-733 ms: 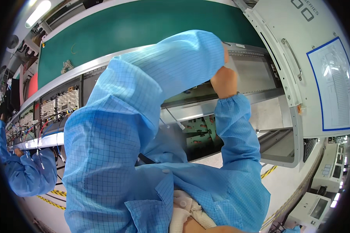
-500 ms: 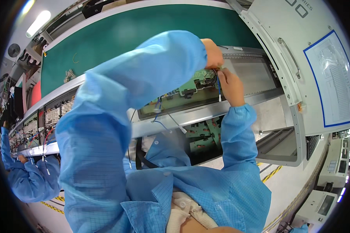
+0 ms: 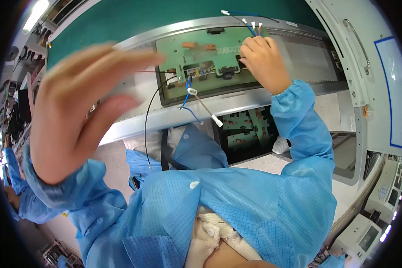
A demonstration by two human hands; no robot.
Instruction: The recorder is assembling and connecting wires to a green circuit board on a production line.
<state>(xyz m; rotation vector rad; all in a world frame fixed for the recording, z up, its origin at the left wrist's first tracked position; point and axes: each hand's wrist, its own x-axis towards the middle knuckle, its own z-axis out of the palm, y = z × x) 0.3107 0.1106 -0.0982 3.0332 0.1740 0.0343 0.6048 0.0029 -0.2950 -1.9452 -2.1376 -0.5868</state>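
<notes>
My left hand [image 3: 82,98] is raised large and blurred at the left, its fingers stretched out, thumb apart and nothing visible between them. Beyond it lies a green circuit board [image 3: 169,49] with black and orange parts. At the board's far right corner, my right hand [image 3: 267,62] has its fingers closed around a bundle of wires [image 3: 253,29]. Blue and red leads with white connectors stick up past its fingertips; the gripped part is hidden. Blue and grey wires [image 3: 204,106] with white connectors hang over the near edge, and a black wire [image 3: 146,127] dangles to their left.
A metal rail [image 3: 232,97] runs along the near side of the board. Behind lies a green mat [image 3: 165,15]. A white cabinet panel [image 3: 370,85] with a handle stands at the right. Another person in a blue sleeve [image 3: 33,207] is at the far left.
My left hand has left the wires beside my right hand and swung back left, up close. My right hand has shifted slightly away from me, and the board shows more fully.
</notes>
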